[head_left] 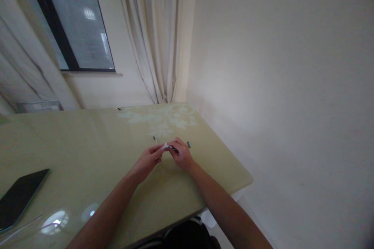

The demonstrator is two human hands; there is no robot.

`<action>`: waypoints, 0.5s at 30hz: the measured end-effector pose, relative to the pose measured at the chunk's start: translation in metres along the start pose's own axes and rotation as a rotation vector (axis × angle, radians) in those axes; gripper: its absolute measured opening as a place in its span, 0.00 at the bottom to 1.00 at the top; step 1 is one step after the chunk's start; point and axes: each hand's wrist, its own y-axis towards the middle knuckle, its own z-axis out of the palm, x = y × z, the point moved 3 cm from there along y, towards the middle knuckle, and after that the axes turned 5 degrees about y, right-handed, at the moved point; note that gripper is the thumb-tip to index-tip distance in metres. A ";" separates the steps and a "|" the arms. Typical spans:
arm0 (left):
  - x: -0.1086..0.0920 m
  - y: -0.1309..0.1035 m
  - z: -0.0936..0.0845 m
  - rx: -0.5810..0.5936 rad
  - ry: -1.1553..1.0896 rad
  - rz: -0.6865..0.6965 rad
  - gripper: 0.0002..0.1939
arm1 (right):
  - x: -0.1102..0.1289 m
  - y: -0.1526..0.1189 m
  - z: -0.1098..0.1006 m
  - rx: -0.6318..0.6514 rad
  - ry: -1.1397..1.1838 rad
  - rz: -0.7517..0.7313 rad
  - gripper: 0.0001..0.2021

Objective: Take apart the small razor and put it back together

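Note:
Over the table (87, 144), my left hand (147, 162) pinches one side of a small white piece (166, 146), too small to identify. My right hand (181, 155) is closed at its other side, with a slim dark part (174, 149) showing by the fingers. Whether the white and dark parts are one thing, I cannot tell. Just beyond the left fingers lies a thin white stick with a dark end (155, 139), partly hidden by them. A short dark piece (188, 144) rests on the table just right of my right hand.
A black tablet-like slab (22, 196) lies at the left, with a thin white cable (22, 228) near it. At the far edge is a tiny dark object (119, 109). The wall (277, 105) borders the table's right side; a curtain (157, 46) hangs behind.

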 end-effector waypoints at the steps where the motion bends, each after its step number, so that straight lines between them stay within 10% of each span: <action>1: 0.001 0.000 0.000 -0.007 -0.011 -0.004 0.29 | 0.000 0.000 0.000 0.006 -0.011 -0.017 0.11; 9: 0.004 -0.002 0.005 0.020 -0.047 0.004 0.26 | 0.002 -0.005 -0.003 0.061 -0.052 -0.077 0.15; 15: -0.015 -0.001 -0.007 -0.181 0.364 0.343 0.25 | 0.005 -0.005 -0.008 -0.100 0.086 0.038 0.16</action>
